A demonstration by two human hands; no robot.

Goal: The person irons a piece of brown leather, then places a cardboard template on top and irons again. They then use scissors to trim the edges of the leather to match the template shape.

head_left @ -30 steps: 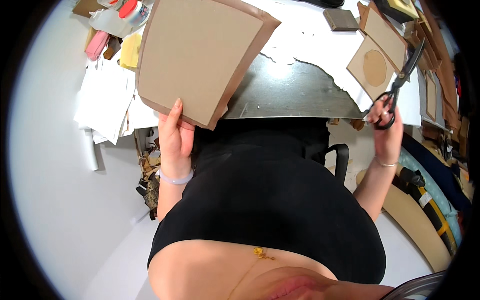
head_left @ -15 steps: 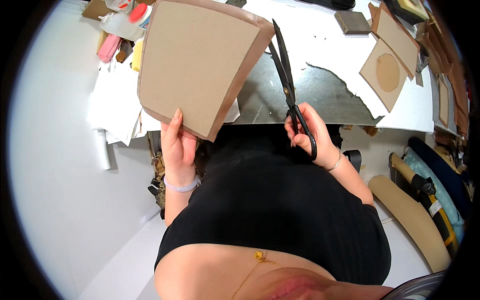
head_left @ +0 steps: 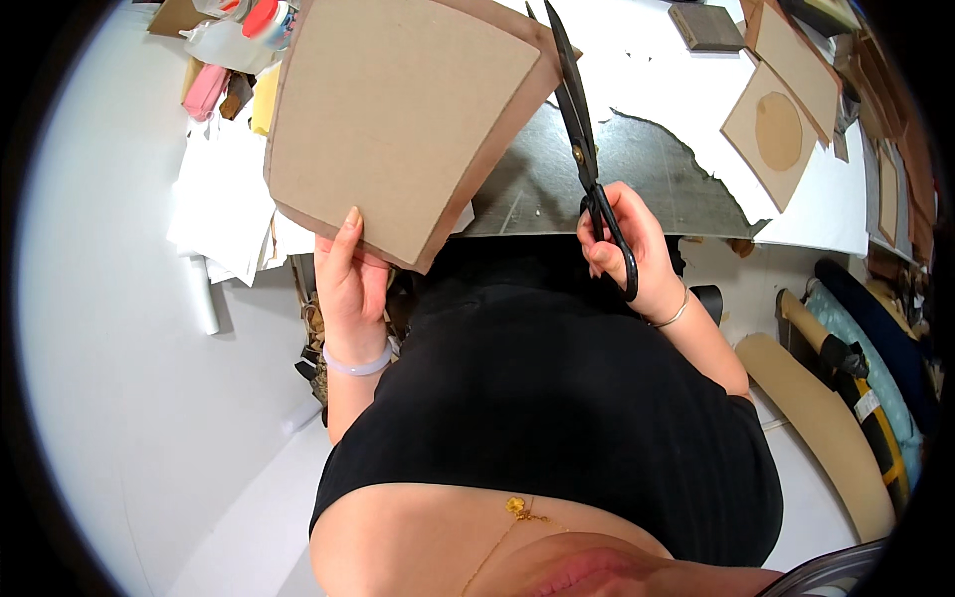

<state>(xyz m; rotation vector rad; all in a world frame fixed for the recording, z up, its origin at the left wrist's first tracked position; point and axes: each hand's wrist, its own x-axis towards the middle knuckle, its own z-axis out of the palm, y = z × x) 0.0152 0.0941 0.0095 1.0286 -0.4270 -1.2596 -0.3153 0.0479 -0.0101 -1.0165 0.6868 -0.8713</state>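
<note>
My left hand (head_left: 348,274) grips the lower edge of a large brown cardboard sheet (head_left: 403,114), holding it up and tilted in front of me. A second, slightly darker sheet shows behind its right edge. My right hand (head_left: 627,249) holds black scissors (head_left: 587,149) by the handles. The blades point up and away, their tips right beside the cardboard's upper right edge. The blades look nearly closed.
A dark cutting mat (head_left: 617,174) lies on the white-covered table (head_left: 657,70) ahead. Cardboard pieces, one with a round cut-out disc (head_left: 776,129), lie at the right. Paper sheets (head_left: 224,199) and bottles crowd the left. Rolled fabric and board (head_left: 846,418) stand at the lower right.
My right hand brought the scissors from the far right table edge to the cardboard's right side. The cardboard has stayed raised in my left hand.
</note>
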